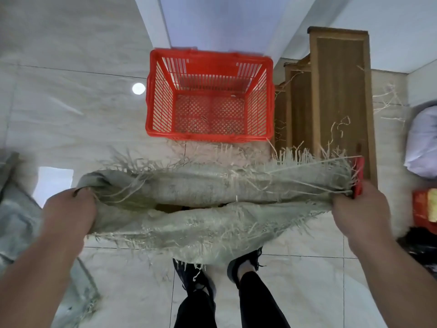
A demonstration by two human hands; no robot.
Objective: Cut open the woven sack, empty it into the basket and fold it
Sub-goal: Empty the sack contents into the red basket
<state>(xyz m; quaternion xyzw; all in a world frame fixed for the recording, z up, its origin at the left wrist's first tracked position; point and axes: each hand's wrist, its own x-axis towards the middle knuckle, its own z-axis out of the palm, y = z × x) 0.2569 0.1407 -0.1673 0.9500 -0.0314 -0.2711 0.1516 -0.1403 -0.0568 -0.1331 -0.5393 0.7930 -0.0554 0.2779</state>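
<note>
A grey woven sack [212, 223] with frayed, cut edges hangs stretched between my hands above my feet. My left hand [71, 210] grips its left corner. My right hand [361, 209] grips the right corner together with a red cutter [358, 178] that sticks up from the fist. The sack's mouth gapes a little in the middle, with something brown just visible inside. A red plastic basket [151, 102] stands on the tiled floor just beyond the sack, with only a few loose fibres on its bottom.
A wooden cabinet [340, 91] stands right of the basket, draped with loose fibres. Another grey sack [16, 221] lies at the left edge. A white bundle [423, 143] and a red and yellow package [425, 207] lie at the right edge.
</note>
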